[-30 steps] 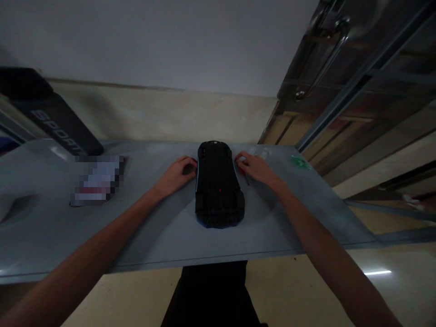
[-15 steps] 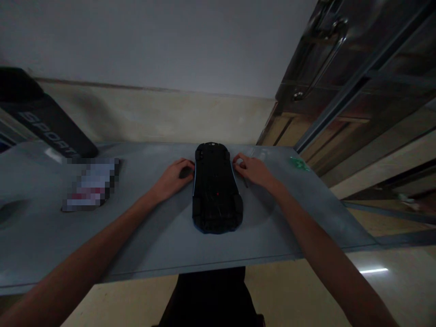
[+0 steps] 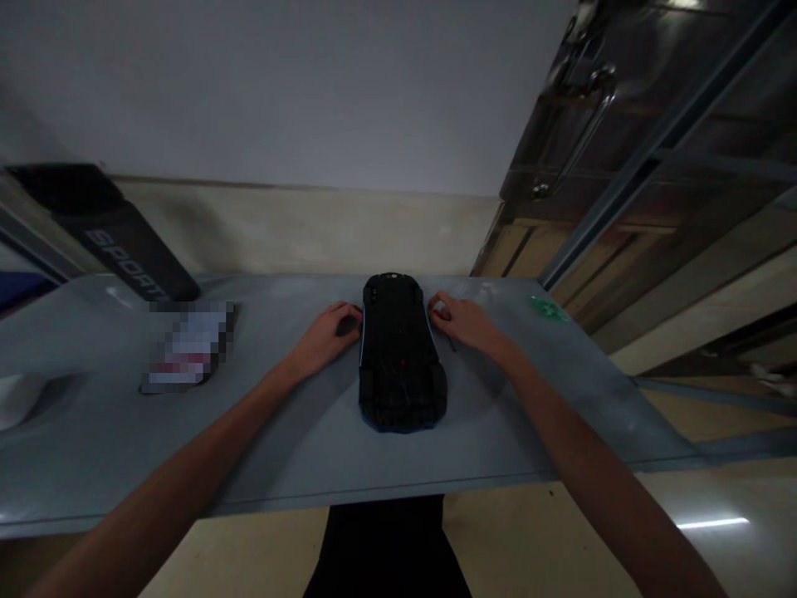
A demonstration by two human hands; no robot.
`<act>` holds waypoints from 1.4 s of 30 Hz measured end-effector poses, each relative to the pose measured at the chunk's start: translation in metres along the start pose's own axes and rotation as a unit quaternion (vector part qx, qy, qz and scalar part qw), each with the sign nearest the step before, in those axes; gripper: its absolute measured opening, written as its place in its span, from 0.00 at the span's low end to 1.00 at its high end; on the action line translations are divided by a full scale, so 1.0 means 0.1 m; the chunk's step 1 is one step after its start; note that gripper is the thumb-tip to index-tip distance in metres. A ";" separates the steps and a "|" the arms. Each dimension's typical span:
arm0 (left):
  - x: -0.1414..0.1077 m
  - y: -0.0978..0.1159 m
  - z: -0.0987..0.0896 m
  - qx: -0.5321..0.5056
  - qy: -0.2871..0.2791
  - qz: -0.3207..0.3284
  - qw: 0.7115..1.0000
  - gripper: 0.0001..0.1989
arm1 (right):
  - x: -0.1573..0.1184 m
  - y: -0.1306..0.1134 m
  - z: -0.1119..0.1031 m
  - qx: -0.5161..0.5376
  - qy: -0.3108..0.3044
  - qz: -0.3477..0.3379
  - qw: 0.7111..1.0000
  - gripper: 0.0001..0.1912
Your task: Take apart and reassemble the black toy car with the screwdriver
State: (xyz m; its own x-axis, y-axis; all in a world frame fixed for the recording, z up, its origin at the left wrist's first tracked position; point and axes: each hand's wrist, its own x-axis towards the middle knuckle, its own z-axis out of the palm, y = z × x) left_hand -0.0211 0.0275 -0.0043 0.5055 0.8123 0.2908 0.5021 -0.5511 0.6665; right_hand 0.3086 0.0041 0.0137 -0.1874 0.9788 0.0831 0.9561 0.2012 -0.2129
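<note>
A toy car point(image 3: 398, 349) lies upside down on the grey table, its black underside facing up and blue trim along its edges. A small red spot shows on the underside. My left hand point(image 3: 327, 336) rests at the car's left side, with curved fingers and thumb against its edge. Close by the right side is my right hand point(image 3: 464, 320), its fingers curled together near the front wheel. A thin dark rod point(image 3: 452, 344) shows just below that hand; whether the fingers hold it is hidden.
On the grey table point(image 3: 299, 465), a black box marked SPORT point(image 3: 134, 249) leans at the back left, beside a blurred-out flat item point(image 3: 190, 345). A white object point(image 3: 18, 399) sits at the left edge. Green bits point(image 3: 548, 309) lie at the right. A wall stands behind.
The view has shifted slightly, bringing more of the white object at the left into sight. Both hands and the toy car keep nearly the same positions relative to each other.
</note>
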 end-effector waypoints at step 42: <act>0.01 -0.06 0.01 0.002 0.001 -0.011 1.000 0.10 | -0.02 -0.01 -0.05 -0.012 -0.009 -0.006 1.000 0.12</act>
State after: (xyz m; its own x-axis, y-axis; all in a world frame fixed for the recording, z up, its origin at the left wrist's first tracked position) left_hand -0.0224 0.0314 -0.0082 0.4930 0.8247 0.2771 0.5163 -0.5337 0.6698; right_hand 0.3095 0.0017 0.0185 -0.2036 0.9767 0.0678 0.9588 0.2129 -0.1879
